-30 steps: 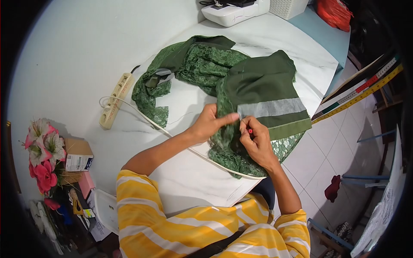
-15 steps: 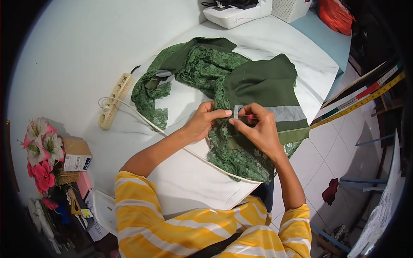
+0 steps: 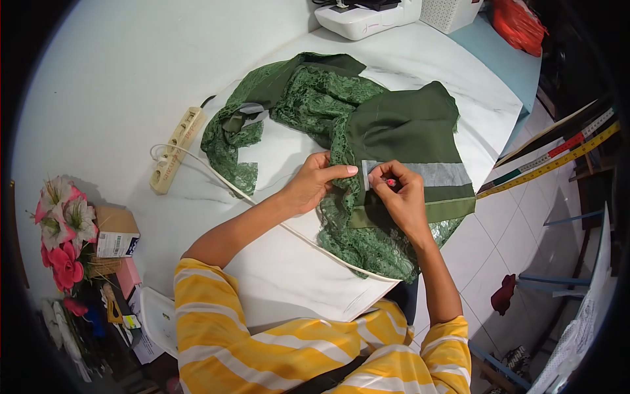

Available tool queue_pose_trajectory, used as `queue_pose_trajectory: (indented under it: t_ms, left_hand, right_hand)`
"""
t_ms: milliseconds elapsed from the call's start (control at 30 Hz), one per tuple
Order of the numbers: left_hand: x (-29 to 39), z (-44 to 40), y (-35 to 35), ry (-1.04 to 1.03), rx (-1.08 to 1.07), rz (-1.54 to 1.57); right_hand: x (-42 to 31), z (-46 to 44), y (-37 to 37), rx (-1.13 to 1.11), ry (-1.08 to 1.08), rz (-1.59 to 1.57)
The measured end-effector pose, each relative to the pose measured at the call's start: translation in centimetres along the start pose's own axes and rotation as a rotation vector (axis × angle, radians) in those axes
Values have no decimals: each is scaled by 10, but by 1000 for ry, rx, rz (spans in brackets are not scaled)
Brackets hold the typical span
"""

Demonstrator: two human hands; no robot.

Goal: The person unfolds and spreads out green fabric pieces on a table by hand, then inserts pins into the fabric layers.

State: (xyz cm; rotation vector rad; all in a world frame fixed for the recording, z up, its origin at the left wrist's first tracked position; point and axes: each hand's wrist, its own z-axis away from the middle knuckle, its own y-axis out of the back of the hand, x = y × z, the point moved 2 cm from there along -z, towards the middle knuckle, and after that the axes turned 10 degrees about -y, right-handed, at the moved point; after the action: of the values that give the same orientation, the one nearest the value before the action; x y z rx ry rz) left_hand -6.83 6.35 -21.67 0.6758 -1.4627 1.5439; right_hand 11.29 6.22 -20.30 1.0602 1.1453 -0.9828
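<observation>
A green garment point(image 3: 407, 125) of plain cloth and lace is spread over the white marbled table point(image 3: 295, 276), with a grey strip point(image 3: 440, 174) across its plain part. My left hand point(image 3: 318, 180) pinches the garment's lace edge, thumb on top and the other fingers partly hidden. Just right of it, my right hand point(image 3: 399, 194) is closed round a small tool with a red end point(image 3: 392, 182), near the left end of the grey strip. The tool's tip is hidden by the fingers.
A power strip point(image 3: 177, 151) lies at the left, its white cable point(image 3: 298, 233) crossing under my left forearm. A sewing machine point(image 3: 361, 20), white basket point(image 3: 449, 13) and red bag point(image 3: 518, 26) are at the back. Flowers point(image 3: 65, 230) and a box point(image 3: 117, 231) stand far left.
Both hands have moved slightly apart from where they met at the strip's left end. The cloth's lower green band now shows beneath my right hand, which still holds the red-ended tool.
</observation>
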Motion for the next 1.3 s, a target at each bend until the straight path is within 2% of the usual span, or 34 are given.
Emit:
queue_pose_trajectory:
  t_ms: [167, 300, 633, 1300]
  left_hand:
    - [3, 0, -1, 12, -14, -4]
    - [-1, -2, 1, -7, 7, -11]
    - [3, 1, -2, -24, -5, -21]
    - [-2, 0, 1, -11, -48, -5]
  right_hand:
    - [-14, 5, -2, 170, 145, 33]
    - [-8, 5, 0, 299, 594, 378]
    - [-11, 8, -2, 348, 688, 547]
    - [-6, 7, -2, 288, 652, 503]
